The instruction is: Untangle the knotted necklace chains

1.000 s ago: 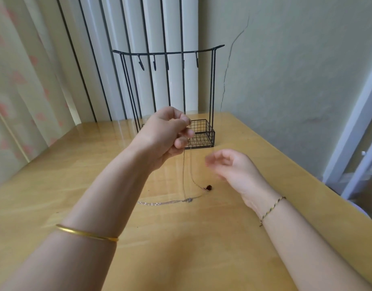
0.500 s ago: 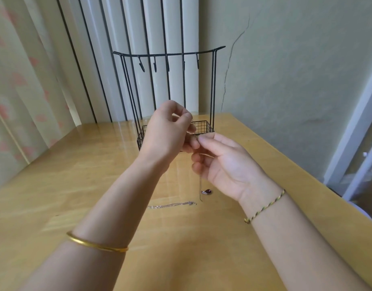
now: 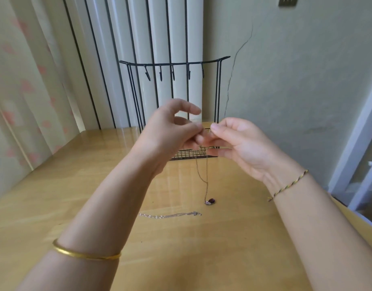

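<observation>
A thin chain hangs in two strands from between my fingertips, with a dark red pendant at its low end, at or just above the table. My left hand and my right hand are raised above the table, fingertips meeting, both pinching the top of this chain. A second, silver chain lies stretched out flat on the wooden table, apart from the hanging one and in front of the pendant.
A black wire jewellery stand with several hooks and a mesh basket base stands at the table's far edge, just behind my hands. Curtains and a wall lie beyond. The table's right edge runs close to my right forearm.
Both hands rose higher. My right hand joined the left on the chain's top, and the pendant chain now hangs separate from the silver chain on the table.
</observation>
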Demonstrator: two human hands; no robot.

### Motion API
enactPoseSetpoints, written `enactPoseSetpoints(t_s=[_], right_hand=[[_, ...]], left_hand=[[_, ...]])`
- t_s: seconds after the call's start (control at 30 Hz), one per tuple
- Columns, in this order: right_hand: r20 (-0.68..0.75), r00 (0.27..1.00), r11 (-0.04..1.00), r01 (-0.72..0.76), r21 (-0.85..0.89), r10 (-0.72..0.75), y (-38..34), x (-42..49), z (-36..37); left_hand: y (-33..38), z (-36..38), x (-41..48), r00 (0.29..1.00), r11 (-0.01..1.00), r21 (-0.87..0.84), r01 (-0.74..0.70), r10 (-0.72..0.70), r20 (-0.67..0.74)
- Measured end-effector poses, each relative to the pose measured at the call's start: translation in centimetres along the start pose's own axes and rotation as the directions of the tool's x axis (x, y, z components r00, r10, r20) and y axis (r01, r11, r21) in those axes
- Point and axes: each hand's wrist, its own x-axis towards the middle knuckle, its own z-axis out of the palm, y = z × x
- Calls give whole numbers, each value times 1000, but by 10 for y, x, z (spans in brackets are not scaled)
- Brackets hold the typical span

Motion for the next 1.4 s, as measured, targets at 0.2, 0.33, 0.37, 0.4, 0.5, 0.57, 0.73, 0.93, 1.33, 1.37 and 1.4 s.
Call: enactPoseSetpoints(t_s=[0.2,0.33,0.37,0.4,0.5,0.57,0.73,0.93,1.33,1.37,1.4], right_hand=[[35,998,978,-57,198,51,2,1,9],[44,997,957,-80,278,71,4,0,11],[41,996,954,-82,288,73,4,-1,11],[34,997,954,-80,291,73,3,-1,10],[-5,999,954,-45,296,48,3,-1,10],[-36,999,959,-5,284,15,4,-1,10],[-41,998,975,51,215,-43,3,-6,6],[-130,977,984,175,23,-170,2,-8,6],[-152,921,912,312,-268,-360,0,-5,6],[-147,921,908,312,-281,-361,-1,-5,6],[-148,919,903,312,-294,-366,-1,-5,6]], left_hand=[[-3,10,-3,984,930,328,-167,178,-4],[0,12,-5,977,893,408,-193,215,-9],[1,12,-6,976,890,411,-196,217,-6],[2,12,-6,975,887,416,-198,220,-5],[1,13,-6,973,876,441,-197,229,-18],[0,14,-7,970,875,437,-207,241,-23],[-4,12,-4,979,929,338,-153,188,-74],[-10,11,-3,998,999,28,38,-37,-44],[-8,4,-2,971,925,-297,235,-213,105],[-8,4,-2,972,930,-284,234,-215,97],[-7,4,-2,973,934,-275,230,-215,86]])
